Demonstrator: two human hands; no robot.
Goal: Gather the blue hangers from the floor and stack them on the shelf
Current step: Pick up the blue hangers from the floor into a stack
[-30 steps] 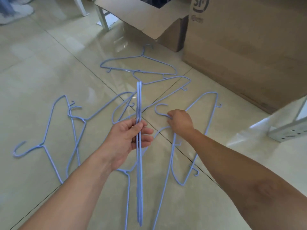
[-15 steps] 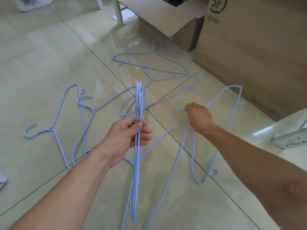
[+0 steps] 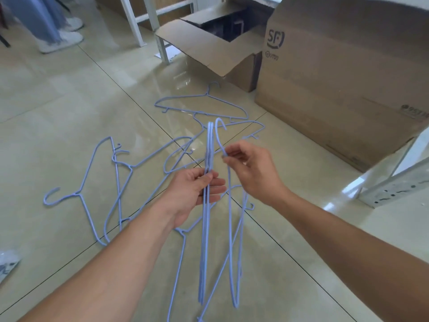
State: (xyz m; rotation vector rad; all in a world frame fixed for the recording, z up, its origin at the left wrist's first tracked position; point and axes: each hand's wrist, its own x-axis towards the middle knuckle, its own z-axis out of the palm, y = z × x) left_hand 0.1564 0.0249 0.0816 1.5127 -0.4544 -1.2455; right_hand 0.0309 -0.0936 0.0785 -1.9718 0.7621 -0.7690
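Note:
My left hand (image 3: 195,191) grips a thin bundle of blue hangers (image 3: 205,240), held edge-on and upright above the floor. My right hand (image 3: 253,170) pinches the neck of another blue hanger (image 3: 232,247), lifted off the floor just right of the bundle, its hook pointing up. Several more blue hangers lie on the tiles: two overlapping at the left (image 3: 99,182), one far ahead by the boxes (image 3: 199,105), others crossing under my hands (image 3: 178,154).
A large cardboard box (image 3: 336,84) stands at the right, with a smaller open box (image 3: 209,47) behind it. White metal frame legs (image 3: 160,43) rise at the back. A grey metal shelf rail (image 3: 394,184) sits at the right edge. A person's white shoes (image 3: 62,36) show top left.
My right hand has picked a hanger up from the floor and brought it up beside the bundle in my left hand. The view has tilted upward.

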